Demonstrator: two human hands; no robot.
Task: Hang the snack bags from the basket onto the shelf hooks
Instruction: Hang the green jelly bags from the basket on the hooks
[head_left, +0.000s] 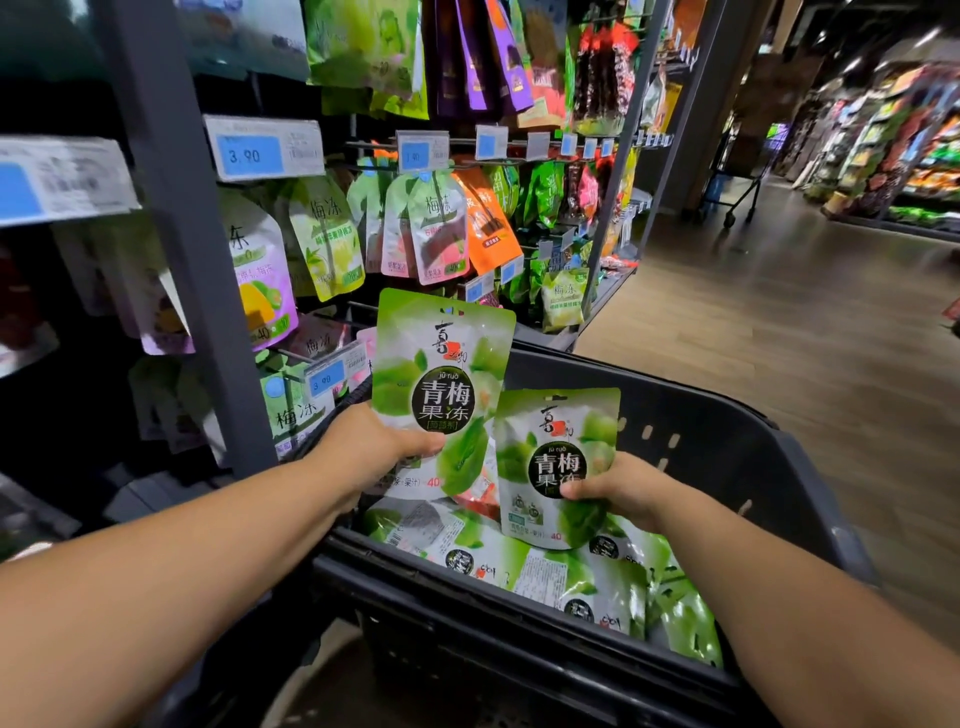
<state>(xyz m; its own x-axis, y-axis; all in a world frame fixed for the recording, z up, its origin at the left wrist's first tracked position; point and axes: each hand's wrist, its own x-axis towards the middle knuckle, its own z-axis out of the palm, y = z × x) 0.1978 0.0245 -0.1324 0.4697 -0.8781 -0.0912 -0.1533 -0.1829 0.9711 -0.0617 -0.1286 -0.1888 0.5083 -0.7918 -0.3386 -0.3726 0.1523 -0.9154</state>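
Two green snack bags were held up above the basket (727, 447), one in each of the hands. The left hand (382, 447) gripped the first bag (441, 374) at its lower left edge, thumb curled across the front and fingers hidden behind. That bag stood upright over the basket's far left corner. The right hand (623, 488) pinched the second bag (558, 457) at its lower right side, thumb pressed on the printed front. It stood upright over the middle of the basket, lower than the first. The two bags' edges overlapped in view; whether they touched could not be told.

One dark plastic basket with slotted walls held a loose heap (571, 577) of the same green bags lying flat. Some lay face up and some showed their printed backs. At least five could be made out, though they overlapped too much for an exact count. One reddish packet (480, 501) lay half hidden under the held bags.

Beyond the basket's left side stood the shelf (182, 234), its hooks (363, 144) loaded with hanging pouches (436, 228) in green, pink, orange and purple. Three blue price labels (249, 153) there read 3.90. Wooden floor (779, 312) stretched away past the basket's right side.
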